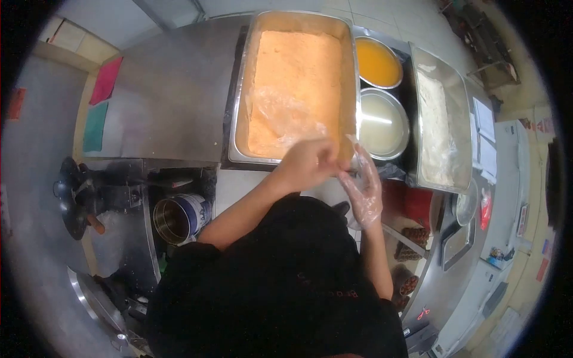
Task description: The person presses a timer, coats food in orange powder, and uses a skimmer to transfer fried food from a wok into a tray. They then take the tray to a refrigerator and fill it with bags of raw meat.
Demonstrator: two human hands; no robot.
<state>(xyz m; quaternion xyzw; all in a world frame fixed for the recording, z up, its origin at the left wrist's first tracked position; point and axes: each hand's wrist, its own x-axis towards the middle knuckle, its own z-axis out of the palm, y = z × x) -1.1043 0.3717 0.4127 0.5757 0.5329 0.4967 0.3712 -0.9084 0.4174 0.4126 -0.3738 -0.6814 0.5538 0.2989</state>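
Observation:
My right hand (365, 197) wears a clear, loose plastic glove. Its fingers point upward, with the thumb apart and close to my other hand. My left hand (307, 162) is bare and slightly blurred, its fingers closed near the right fingertips. Thin clear plastic (286, 116), which looks like a second glove, spreads from beside the left hand over the deep metal tray (240, 122). A flat orange mass (298, 65) fills the bottom of that tray. The exact grip between the two hands is hidden.
Right of the tray stand a bowl of orange liquid (379, 61), a bowl of pale liquid (383, 122) and a metal tray with a whitish mass (436, 125). An open can (179, 219) sits lower left. Red scissors (423, 312) lie on the right counter.

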